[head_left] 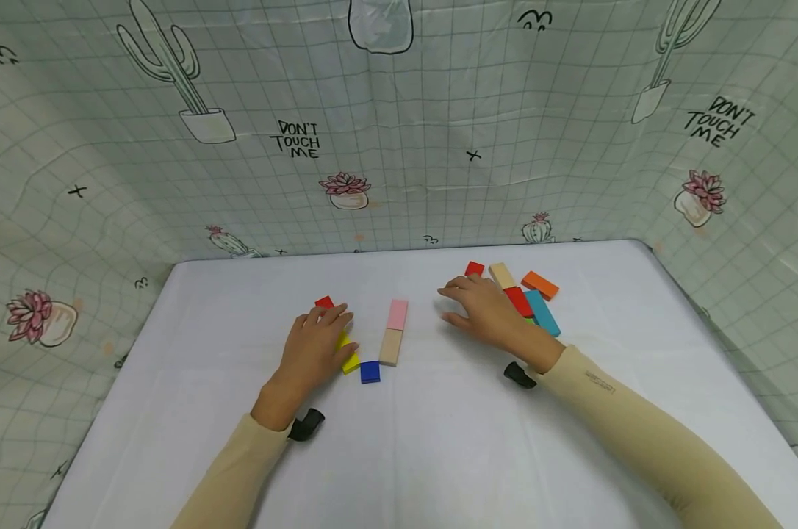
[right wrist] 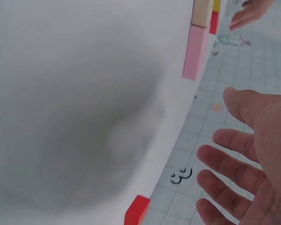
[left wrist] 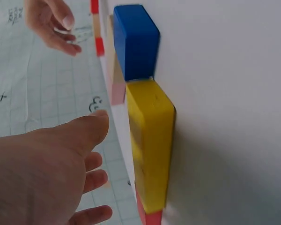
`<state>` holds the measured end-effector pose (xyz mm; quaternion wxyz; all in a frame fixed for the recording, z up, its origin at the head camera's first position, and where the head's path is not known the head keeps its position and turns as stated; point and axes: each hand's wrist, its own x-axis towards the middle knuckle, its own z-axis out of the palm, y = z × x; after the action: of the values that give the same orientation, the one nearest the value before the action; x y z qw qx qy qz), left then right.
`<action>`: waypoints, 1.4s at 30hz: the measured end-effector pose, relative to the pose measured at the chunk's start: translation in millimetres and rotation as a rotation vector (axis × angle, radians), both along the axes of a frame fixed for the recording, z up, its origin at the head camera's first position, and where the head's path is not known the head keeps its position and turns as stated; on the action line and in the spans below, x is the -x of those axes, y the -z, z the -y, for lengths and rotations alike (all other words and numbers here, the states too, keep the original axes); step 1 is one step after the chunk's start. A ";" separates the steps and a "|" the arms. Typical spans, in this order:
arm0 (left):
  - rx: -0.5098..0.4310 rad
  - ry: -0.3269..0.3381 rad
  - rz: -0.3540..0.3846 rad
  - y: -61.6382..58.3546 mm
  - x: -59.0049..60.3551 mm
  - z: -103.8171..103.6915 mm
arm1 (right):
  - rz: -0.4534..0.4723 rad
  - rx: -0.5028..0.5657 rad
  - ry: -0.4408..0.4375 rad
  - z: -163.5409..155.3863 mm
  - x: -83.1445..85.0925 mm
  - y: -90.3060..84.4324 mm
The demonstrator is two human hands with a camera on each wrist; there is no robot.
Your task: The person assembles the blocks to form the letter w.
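A: Head cam: left hand (head_left: 313, 347) hovers flat, fingers straight, over 1 yellow block (head_left: 350, 358), gripping nothing. 1 blue cube (head_left: 370, 371) beside it.

B: Right hand (head_left: 485, 308)?

A: Spread, empty, w/ 5 flat blocks (head_left: 530, 295) just behind it. Pink block (head_left: 397, 314) + tan block (head_left: 390, 347) lie between hands, smooth wood, rectangular, on white table (head_left: 439, 441).

Two bare hands, left hand (head_left: 316, 345) and right hand (head_left: 485, 310), no rings or gloves. Long, close-fitting beige sleeves (head_left: 644, 433) reaching the wrists; small dark printed marking on the right forearm. Black rounded camera mount (head_left: 305, 425) strapped beneath the left wrist, another black mount (head_left: 519, 375) at the right wrist's 7 o'clock.
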<state>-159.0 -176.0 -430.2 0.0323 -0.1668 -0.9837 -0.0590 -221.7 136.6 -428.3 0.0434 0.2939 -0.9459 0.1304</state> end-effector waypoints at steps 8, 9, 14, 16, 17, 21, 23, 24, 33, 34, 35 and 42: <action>-0.027 0.101 0.008 -2.2 4.1 -28.9 | 0.030 0.038 0.066 -27.4 3.8 -2.4; -0.034 0.116 0.018 -2.2 5.0 -32.0 | 0.029 0.035 0.073 -30.8 5.3 -2.6; -0.036 0.173 0.052 -0.2 9.7 -42.3 | 0.022 0.016 0.092 -43.6 11.9 -6.0; -0.033 0.192 0.053 1.3 10.5 -43.6 | 0.017 0.011 0.093 -46.7 14.9 -8.0; -0.028 0.200 0.057 1.6 10.8 -44.1 | 0.013 0.005 0.093 -48.2 16.8 -8.9; -0.035 0.220 0.078 3.7 11.0 -45.0 | -0.005 -0.014 0.093 -52.1 25.8 -12.1; -0.036 0.231 0.088 4.9 11.7 -45.7 | -0.003 -0.034 0.101 -53.3 31.3 -12.5; -0.038 0.238 0.090 5.7 12.0 -45.9 | -0.001 -0.046 0.105 -53.6 34.1 -12.4; -0.043 0.272 0.121 9.1 13.4 -46.5 | 0.044 -0.127 0.133 -50.1 60.4 -4.3; -0.048 0.273 0.122 9.0 13.5 -46.5 | 0.053 -0.129 0.137 -49.3 62.6 -3.6; -0.048 0.274 0.122 8.9 13.8 -46.5 | 0.063 -0.130 0.140 -48.6 64.6 -3.0; -0.052 0.277 0.119 7.1 16.3 -46.1 | 0.090 -0.125 0.142 -43.8 74.2 -1.3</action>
<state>-175.3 -130.0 -437.3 -0.0304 -0.2963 -0.9496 -0.0981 -295.9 180.3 -427.0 -0.0082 0.2223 -0.9716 0.0808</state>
